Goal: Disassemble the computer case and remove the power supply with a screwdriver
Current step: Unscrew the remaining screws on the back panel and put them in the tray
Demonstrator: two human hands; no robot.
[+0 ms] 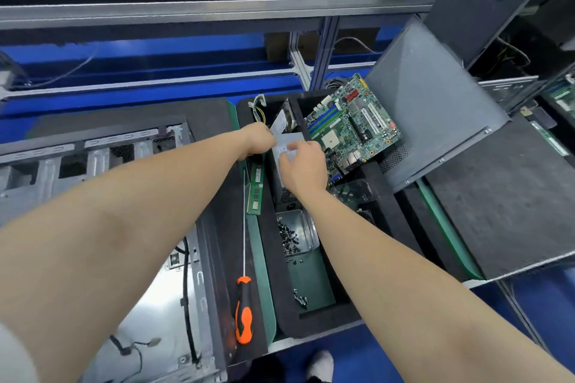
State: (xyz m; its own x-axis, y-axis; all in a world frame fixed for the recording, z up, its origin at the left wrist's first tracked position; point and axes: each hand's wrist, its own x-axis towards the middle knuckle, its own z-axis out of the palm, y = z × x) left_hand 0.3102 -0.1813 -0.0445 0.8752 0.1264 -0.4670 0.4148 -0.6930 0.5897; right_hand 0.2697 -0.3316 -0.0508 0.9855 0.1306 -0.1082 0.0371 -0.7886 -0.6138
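Gripping the boxy grey sheet-metal power supply (287, 138) from two sides, above a compartment of the black foam tray (314, 325). Curling the left hand (259, 141) round its far left corner, fingertips hidden; bending the right hand (303, 166) over its top face, fingers curved onto the metal. Showing a pale label between the hands, print too blurred to read; likewise the white stickers on the slim green memory stick (255, 186) just below the left hand. Lying well back from the left hand, on the worktop's black mat (224, 258): a long-shafted, orange-and-black-handled screwdriver (243, 311). Left of the left forearm, the opened grey steel computer case (93, 165). Just right of the right hand, a green motherboard (351, 124) leaning on a tilted grey side panel (435, 109). Beside the right forearm, a clear glass jar (306, 232) of dark screws. Leaving little sideways room: tray walls and motherboard edge close by.
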